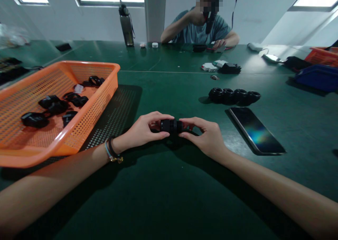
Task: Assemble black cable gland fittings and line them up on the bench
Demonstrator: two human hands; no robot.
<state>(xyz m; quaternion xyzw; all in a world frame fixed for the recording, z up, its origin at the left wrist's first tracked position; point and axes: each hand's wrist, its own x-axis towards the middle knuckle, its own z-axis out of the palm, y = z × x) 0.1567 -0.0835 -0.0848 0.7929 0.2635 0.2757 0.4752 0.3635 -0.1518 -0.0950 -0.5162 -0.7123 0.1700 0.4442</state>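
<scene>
Between my two hands is a small black cylindrical part [171, 126], ringed around its middle, lying sideways just over the green table. My left hand [149, 128] pinches its left end between thumb and fingers. At the opposite end, my right hand [204, 132] grips it the same way, and a short black cable seems to run out beneath those fingers. The exact kind of part is too dark to tell. Several similar black parts [35, 120] with cables lie in the orange basket [99, 106] to my left. A row of black rings [228, 95] stands beyond my right hand.
A phone [257, 130] lies right of my right hand. Across the table [163, 86] sits a person [199, 26] with a dark tool raised. A bottle [126, 26] stands at the back, and a blue bin [318, 77] at the far right. Small white and black pieces [229, 68] lie mid-table.
</scene>
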